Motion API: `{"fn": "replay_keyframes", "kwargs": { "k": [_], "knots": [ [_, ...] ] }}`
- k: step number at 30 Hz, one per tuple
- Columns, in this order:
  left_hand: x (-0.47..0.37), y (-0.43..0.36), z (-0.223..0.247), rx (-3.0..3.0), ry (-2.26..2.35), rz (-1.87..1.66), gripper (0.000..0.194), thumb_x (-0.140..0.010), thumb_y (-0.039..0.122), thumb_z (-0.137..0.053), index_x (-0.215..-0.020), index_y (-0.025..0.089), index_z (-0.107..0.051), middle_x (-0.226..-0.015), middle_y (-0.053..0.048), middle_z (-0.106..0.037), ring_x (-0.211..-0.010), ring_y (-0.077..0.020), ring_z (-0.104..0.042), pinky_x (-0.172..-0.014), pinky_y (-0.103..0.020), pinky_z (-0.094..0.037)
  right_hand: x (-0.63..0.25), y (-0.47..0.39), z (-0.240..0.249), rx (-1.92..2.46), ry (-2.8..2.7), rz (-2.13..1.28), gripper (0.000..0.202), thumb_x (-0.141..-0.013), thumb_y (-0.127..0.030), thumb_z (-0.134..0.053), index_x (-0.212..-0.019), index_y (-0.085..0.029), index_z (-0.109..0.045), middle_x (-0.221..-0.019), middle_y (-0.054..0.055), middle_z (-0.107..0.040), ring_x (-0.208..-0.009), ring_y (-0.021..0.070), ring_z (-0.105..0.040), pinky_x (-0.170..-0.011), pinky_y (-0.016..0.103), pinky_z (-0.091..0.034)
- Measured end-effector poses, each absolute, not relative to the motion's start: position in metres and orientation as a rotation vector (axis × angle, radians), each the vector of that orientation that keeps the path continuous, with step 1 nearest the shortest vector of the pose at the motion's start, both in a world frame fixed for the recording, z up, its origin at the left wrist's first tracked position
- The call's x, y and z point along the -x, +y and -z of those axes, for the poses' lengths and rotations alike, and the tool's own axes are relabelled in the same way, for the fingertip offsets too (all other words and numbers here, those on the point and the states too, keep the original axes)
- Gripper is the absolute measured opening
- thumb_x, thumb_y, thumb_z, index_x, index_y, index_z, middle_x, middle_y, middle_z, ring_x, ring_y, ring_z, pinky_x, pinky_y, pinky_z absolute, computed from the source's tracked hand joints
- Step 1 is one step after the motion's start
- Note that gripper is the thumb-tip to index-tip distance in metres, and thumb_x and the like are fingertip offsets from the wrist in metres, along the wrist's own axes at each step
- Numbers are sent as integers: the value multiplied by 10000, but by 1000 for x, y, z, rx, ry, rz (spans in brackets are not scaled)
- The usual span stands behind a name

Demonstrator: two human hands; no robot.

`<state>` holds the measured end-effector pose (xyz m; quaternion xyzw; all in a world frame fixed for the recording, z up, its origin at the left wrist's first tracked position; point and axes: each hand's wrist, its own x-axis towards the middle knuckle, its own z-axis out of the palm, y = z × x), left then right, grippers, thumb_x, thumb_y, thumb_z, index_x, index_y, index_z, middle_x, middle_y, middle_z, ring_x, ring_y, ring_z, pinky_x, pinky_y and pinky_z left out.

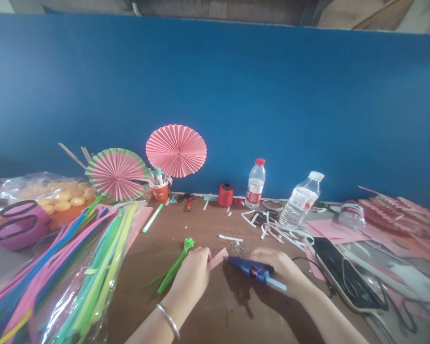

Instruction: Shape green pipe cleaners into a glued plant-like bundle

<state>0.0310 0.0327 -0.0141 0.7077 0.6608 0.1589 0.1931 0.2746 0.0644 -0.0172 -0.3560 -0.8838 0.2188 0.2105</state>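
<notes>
My left hand (197, 267), with a silver bangle on the wrist, is closed on a small pink paper strip (219, 258) that sticks out to the right. My right hand (274, 267) grips a blue hot glue gun (249, 267); a whitish glue stick (275, 284) juts from its back end. The gun's nozzle points left, close to the strip's free end; whether they touch I cannot tell. Just left of my left hand are green fuzzy pipe cleaners (175, 265), bunched and curled at the top; the hand partly hides them.
Bagged pipe cleaners (107, 267) lie left. Behind stand pink paper fans (177, 152), a red pen cup (160, 191), a red-capped bottle (255, 186) and a tilted white-capped bottle (301, 200). White strips (231, 238) litter the brown table (200, 315). A phone (347, 274) and cables lie right.
</notes>
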Motion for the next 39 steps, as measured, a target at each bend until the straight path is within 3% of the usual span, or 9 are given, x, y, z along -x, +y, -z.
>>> {"fn": "replay_keyframes", "kwargs": {
  "k": [6, 9, 11, 15, 19, 27, 33, 39],
  "knots": [
    [-36, 33, 13, -2013, 1829, -677, 339, -839, 332, -367, -607, 173, -556, -604, -19, -564, -562, -155, -495, -555, -249, -317, -271, 64, 20, 945, -2373, -618, 200, -777, -246, -526, -937, -205, -640, -880, 62, -644, -770, 172, -602, -693, 234, -442],
    [-38, 31, 12, -1954, 1781, -808, 368, -839, 391, -353, -706, 171, -615, -614, -15, -571, -568, -158, -495, -560, -251, -331, -270, 66, 24, 925, -2276, -662, 184, -780, -232, -514, -902, -184, -642, -827, 67, -641, -741, 175, -592, -668, 243, -445],
    [-38, 32, 11, -1851, 1680, -873, 331, -824, 381, -380, -860, 176, -637, -662, -14, -601, -612, -163, -518, -588, -252, -357, -269, 66, 27, 965, -2201, -686, 147, -759, -211, -533, -857, -180, -639, -790, 54, -631, -716, 171, -582, -655, 245, -441],
    [-38, 35, 12, -1478, 1429, -1002, 330, -745, 178, -430, -1023, 173, -608, -788, -18, -643, -701, -143, -547, -644, -236, -394, -269, 66, 33, 1095, -2057, -750, 136, -710, -179, -574, -841, -176, -611, -782, 26, -611, -710, 158, -569, -656, 241, -438],
    [-39, 35, 18, -1014, 1218, -1037, 295, -695, 119, -462, -934, 152, -633, -686, 6, -590, -587, -86, -497, -539, -184, -375, -269, 65, 33, 1076, -2023, -726, 176, -704, -170, -578, -879, -178, -600, -831, 28, -615, -754, 159, -570, -708, 243, -438],
    [-41, 31, 19, -682, 934, -1134, 86, -677, 135, -626, -763, 140, -628, -650, 22, -528, -582, -52, -505, -578, -158, -442, -268, 62, 29, 909, -2069, -676, 155, -720, -125, -563, -863, -167, -602, -844, 56, -612, -785, 166, -579, -720, 243, -444],
    [-39, 32, 20, -695, 964, -1115, 154, -654, 227, -703, -673, 120, -595, -607, 22, -515, -517, -37, -504, -491, -122, -427, -265, 60, 26, 862, -2072, -653, 140, -732, -144, -565, -859, -166, -618, -835, 66, -616, -759, 167, -591, -692, 240, -459],
    [-39, 32, 18, -622, 1010, -1140, 160, -621, 215, -729, -683, 107, -628, -589, 18, -522, -493, -31, -496, -463, -113, -424, -267, 62, 28, 795, -2103, -623, 181, -756, -176, -574, -927, -176, -632, -883, 80, -629, -804, 172, -603, -719, 240, -471]
  ]
}}
